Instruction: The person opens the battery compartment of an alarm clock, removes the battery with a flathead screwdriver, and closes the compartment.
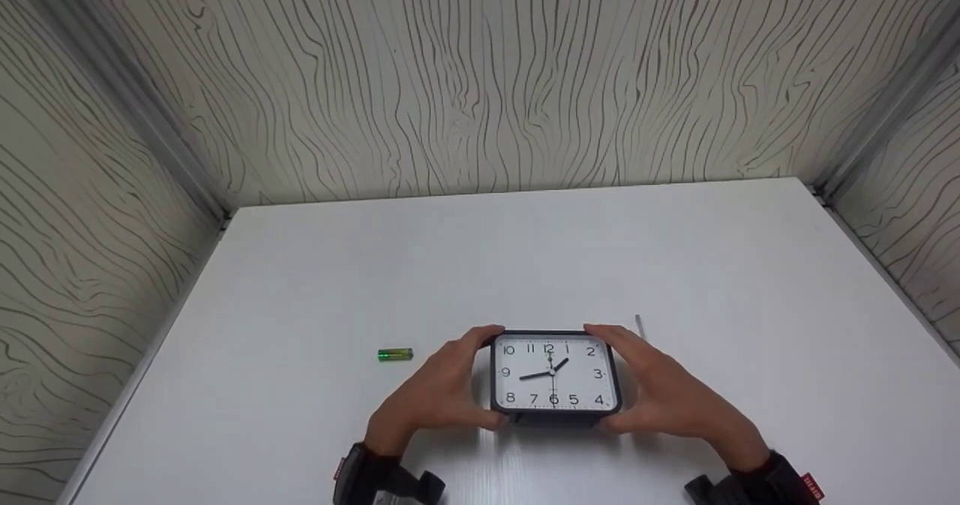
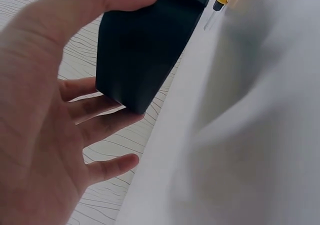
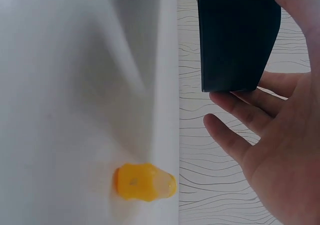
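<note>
A black rectangular desk clock [image 1: 555,374] with a white dial faces up toward the head camera, held between both hands. My left hand [image 1: 442,389] grips its left end, fingers at the top edge and thumb at the bottom. On the opposite end my right hand [image 1: 660,389] holds it the same way. The wrist views show the clock's dark side [image 2: 145,45], with the little finger of each hand standing off it. Just beyond the right hand, a screwdriver's thin metal shaft [image 1: 639,325] sticks out; its yellow handle [image 3: 142,182] shows in the right wrist view.
A green battery [image 1: 395,354] lies on the white table [image 1: 300,280], left of the left hand. Wood-grain panels [image 1: 480,77] stand at the back and both sides of the table, with grey metal posts [image 1: 150,100] at the corners.
</note>
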`<move>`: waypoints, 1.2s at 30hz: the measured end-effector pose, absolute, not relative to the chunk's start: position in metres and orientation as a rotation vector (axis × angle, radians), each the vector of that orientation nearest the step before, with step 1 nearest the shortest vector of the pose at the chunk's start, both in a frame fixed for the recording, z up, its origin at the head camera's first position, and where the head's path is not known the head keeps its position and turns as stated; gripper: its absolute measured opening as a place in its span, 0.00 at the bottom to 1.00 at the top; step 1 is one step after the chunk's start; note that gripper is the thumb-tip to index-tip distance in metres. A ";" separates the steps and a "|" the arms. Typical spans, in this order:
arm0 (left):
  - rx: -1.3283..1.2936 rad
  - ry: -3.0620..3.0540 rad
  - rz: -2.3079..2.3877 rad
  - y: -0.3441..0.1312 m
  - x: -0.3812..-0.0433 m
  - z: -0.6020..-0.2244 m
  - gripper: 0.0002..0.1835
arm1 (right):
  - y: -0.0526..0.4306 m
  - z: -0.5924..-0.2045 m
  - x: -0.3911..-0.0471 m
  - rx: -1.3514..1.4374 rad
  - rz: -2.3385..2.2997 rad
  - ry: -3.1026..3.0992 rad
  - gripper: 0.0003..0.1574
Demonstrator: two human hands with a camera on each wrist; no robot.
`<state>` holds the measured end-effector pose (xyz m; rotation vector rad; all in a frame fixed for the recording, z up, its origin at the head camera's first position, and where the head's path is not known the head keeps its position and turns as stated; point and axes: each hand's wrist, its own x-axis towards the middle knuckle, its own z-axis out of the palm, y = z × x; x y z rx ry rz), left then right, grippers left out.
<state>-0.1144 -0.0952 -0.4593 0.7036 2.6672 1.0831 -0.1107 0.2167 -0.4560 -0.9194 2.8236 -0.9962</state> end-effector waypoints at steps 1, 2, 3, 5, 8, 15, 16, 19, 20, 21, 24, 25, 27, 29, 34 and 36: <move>0.703 2.670 1.074 -0.095 -0.115 -0.460 0.57 | 0.217 -0.456 -0.111 -0.911 -0.992 2.825 0.71; 0.704 2.673 1.066 -0.095 -0.115 -0.461 0.57 | 0.217 -0.457 -0.111 -0.903 -0.990 2.825 0.71; 0.704 2.674 1.062 -0.095 -0.115 -0.461 0.57 | 0.217 -0.457 -0.111 -0.897 -0.988 2.824 0.71; 0.705 2.673 1.056 -0.095 -0.115 -0.462 0.57 | 0.217 -0.458 -0.111 -0.888 -0.981 2.824 0.71; 0.696 2.675 1.045 -0.095 -0.115 -0.463 0.57 | 0.216 -0.459 -0.111 -0.879 -0.971 2.820 0.70; 0.695 2.658 1.040 -0.095 -0.115 -0.465 0.56 | 0.217 -0.462 -0.111 -0.861 -0.954 2.803 0.70; 0.696 2.655 1.043 -0.095 -0.115 -0.465 0.56 | 0.217 -0.463 -0.111 -0.861 -0.953 2.799 0.70; 0.701 2.661 1.023 -0.095 -0.116 -0.466 0.56 | 0.216 -0.464 -0.112 -0.854 -0.948 2.791 0.70; 0.705 2.664 1.017 -0.095 -0.116 -0.467 0.56 | 0.216 -0.465 -0.112 -0.849 -0.944 2.788 0.70; 0.712 2.666 1.012 -0.095 -0.116 -0.468 0.56 | 0.216 -0.465 -0.112 -0.845 -0.941 2.785 0.70; 0.723 2.669 1.002 -0.095 -0.117 -0.469 0.56 | 0.216 -0.466 -0.112 -0.826 -0.939 2.772 0.70; 0.727 2.672 0.995 -0.094 -0.117 -0.469 0.56 | 0.216 -0.466 -0.112 -0.821 -0.938 2.768 0.70; 0.731 2.676 0.981 -0.095 -0.117 -0.469 0.56 | 0.215 -0.466 -0.112 -0.817 -0.940 2.761 0.70; 0.732 2.680 0.967 -0.095 -0.117 -0.470 0.56 | 0.215 -0.467 -0.112 -0.816 -0.940 2.759 0.70; 0.732 2.691 0.940 -0.095 -0.117 -0.472 0.56 | 0.215 -0.470 -0.113 -0.820 -0.931 2.764 0.70; 0.733 2.692 0.932 -0.095 -0.118 -0.473 0.56 | 0.215 -0.470 -0.113 -0.815 -0.933 2.761 0.70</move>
